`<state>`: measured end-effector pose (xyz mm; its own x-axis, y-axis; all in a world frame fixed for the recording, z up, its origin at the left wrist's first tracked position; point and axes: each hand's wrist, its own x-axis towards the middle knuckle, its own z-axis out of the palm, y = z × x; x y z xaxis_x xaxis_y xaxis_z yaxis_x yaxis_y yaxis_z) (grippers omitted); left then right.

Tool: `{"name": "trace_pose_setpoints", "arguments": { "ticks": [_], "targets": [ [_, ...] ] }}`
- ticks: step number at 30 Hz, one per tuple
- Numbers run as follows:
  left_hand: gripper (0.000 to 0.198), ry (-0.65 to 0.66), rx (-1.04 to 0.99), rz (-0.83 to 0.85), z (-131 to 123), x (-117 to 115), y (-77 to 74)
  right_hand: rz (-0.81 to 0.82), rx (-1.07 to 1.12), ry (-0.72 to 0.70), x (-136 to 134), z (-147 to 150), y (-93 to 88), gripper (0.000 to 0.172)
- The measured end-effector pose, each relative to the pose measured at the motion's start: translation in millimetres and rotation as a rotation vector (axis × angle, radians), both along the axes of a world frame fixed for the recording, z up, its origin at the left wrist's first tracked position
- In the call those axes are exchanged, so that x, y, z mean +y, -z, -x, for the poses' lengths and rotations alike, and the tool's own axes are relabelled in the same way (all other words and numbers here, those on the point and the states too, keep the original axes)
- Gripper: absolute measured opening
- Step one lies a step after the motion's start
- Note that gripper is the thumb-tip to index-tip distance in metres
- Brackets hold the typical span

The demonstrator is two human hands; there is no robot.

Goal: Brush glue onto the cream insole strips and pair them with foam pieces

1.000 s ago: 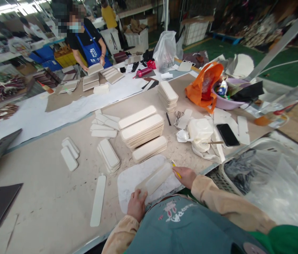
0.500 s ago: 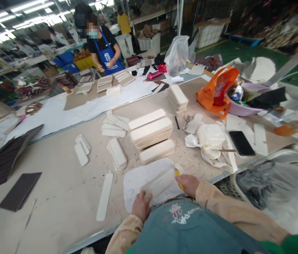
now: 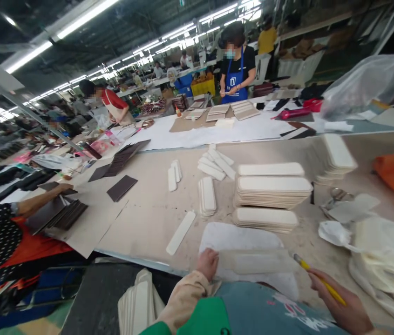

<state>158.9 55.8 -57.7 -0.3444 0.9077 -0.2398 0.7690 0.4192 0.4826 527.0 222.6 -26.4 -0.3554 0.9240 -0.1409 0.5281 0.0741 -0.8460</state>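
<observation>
My left hand (image 3: 208, 263) is closed, its curled fingers at the left end of a long translucent strip (image 3: 253, 261). The strip lies over a white rounded sheet (image 3: 242, 235) at the table's front edge. My right hand (image 3: 340, 298) grips a slim yellow-handled tool (image 3: 329, 286); its greyish tip points at the strip's right end, and I cannot make out its exact kind. Beyond the sheet stand stacks of cream rounded strips (image 3: 274, 184), with a shorter stack (image 3: 266, 217) nearest me. A single cream strip (image 3: 180, 232) lies to the left.
Scissors (image 3: 338, 194) and a crumpled white bag (image 3: 375, 251) lie to the right. Dark brown panels (image 3: 122, 188) are on the left, where a co-worker's arm (image 3: 45, 199) reaches over more panels. More cream pieces (image 3: 137, 298) hang below the table edge. Another co-worker (image 3: 237, 70) stands across.
My view has swung left, bringing in co-workers on that side. My right hand has drawn the tool off the strip's right end. My left hand's fingers, spread earlier, are now curled.
</observation>
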Motion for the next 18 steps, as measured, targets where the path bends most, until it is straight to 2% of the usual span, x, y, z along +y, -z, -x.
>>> {"name": "trace_pose_setpoints", "arguments": {
  "ticks": [4, 10, 12, 15, 18],
  "targets": [
    [0.031, -0.198, 0.124, 0.02, 38.3, -11.3, -6.0, 0.012, -0.002, 0.131, -7.6, 2.3, -10.0, 0.041],
    [0.038, -0.394, 0.354, 0.129, 105.2, -29.6, -18.8, 0.009, -0.003, 0.121, -16.5, 8.1, -21.2, 0.036],
    [0.033, -0.389, 0.382, 0.194, 122.3, -33.7, -20.6, 0.001, -0.031, 0.157, -20.5, 7.6, -27.2, 0.035],
    [0.023, -0.294, 0.389, 0.27, 138.7, -36.5, -21.3, -0.039, -0.078, 0.242, -29.5, 8.2, -38.8, 0.039],
    [0.026, -0.195, 0.406, 0.312, 146.8, -35.7, -21.1, -0.08, -0.101, 0.271, -39.3, 12.9, -49.2, 0.044]
  ]
}}
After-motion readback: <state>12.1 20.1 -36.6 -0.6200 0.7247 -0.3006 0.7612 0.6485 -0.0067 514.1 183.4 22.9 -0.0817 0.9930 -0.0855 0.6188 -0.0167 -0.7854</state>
